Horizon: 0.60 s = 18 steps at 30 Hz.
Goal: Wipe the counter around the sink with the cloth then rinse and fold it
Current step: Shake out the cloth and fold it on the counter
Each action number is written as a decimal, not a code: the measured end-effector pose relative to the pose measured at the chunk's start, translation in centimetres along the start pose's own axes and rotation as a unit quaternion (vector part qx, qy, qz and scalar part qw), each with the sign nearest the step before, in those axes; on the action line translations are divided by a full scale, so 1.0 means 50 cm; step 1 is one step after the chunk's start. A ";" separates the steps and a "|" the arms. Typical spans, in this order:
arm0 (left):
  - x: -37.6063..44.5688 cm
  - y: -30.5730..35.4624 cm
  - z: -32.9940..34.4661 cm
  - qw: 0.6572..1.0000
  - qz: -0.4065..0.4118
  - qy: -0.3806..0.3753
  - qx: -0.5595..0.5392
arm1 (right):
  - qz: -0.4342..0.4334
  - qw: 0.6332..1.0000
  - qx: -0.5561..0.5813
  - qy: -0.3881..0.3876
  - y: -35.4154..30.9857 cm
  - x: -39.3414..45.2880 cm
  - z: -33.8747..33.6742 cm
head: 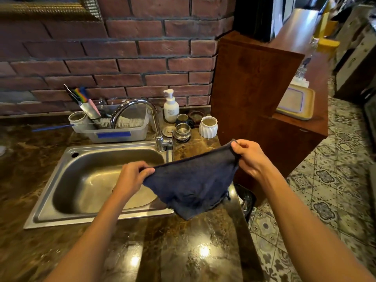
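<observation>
A person stood at a shiny brown counter point(193, 251) and held up a dark blue cloth point(191, 182) with both hands. The left hand point(132, 176) pinched one top corner of the cloth between the thumb and fingers. The right hand point(250, 159) pinched the other top corner the same way, a bit higher up. The cloth was stretched out between the two hands and hung down in the air. Its bottom drooped to a point over the front right corner of the sink point(61, 200) and the counter just beside it. Whether the lowest tip touched the counter could not be told.

The sink was made of silver metal and sat in the counter. A curved silver tap point(138, 115) stood at the back of the sink, on its right side. Behind the sink was a clear plastic tub point(120, 129) with a strip of blue tape on its front. Brushes and other tools stuck up out of the tub.

To the right of the tap stood a white soap bottle point(171, 107) with a pump on top. Near it were some small cups and a white ridged pot point(208, 127). A red brick wall point(132, 62) ran along the back. A tall brown wooden cabinet point(254, 88) stood at the right end of the counter.
</observation>
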<state>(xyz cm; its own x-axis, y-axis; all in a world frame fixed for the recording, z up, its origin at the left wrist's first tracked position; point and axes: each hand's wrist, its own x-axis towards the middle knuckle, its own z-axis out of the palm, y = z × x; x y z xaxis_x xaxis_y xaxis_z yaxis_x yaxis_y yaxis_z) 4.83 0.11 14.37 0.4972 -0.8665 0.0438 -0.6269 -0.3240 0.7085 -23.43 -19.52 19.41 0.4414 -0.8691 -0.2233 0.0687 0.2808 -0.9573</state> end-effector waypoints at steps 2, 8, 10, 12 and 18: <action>0.018 0.017 -0.026 0.999 0.016 0.031 0.007 | -0.029 0.999 -0.032 0.023 -0.010 0.017 0.000; -0.011 0.062 -0.099 0.989 0.069 0.133 0.008 | -0.125 0.992 0.011 0.017 -0.034 -0.022 -0.020; -0.062 0.044 -0.084 0.987 0.099 0.128 0.025 | -0.106 0.993 -0.044 0.011 0.002 -0.058 -0.051; -0.115 -0.017 -0.038 0.988 0.123 0.086 0.039 | -0.049 0.990 -0.135 0.004 0.071 -0.090 -0.091; -0.287 -0.237 0.167 0.984 -0.004 -0.146 0.099 | 0.194 0.952 -0.234 0.033 0.323 -0.191 -0.140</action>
<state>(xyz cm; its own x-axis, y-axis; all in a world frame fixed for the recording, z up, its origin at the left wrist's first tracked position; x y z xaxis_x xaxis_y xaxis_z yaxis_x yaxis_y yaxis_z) 0.13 13.24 -0.53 0.3261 -0.9268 -0.1861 -0.7436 -0.3730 0.5549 -32.79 -9.54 4.81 0.2943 -0.7653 -0.5725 -0.5006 0.3868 -0.7744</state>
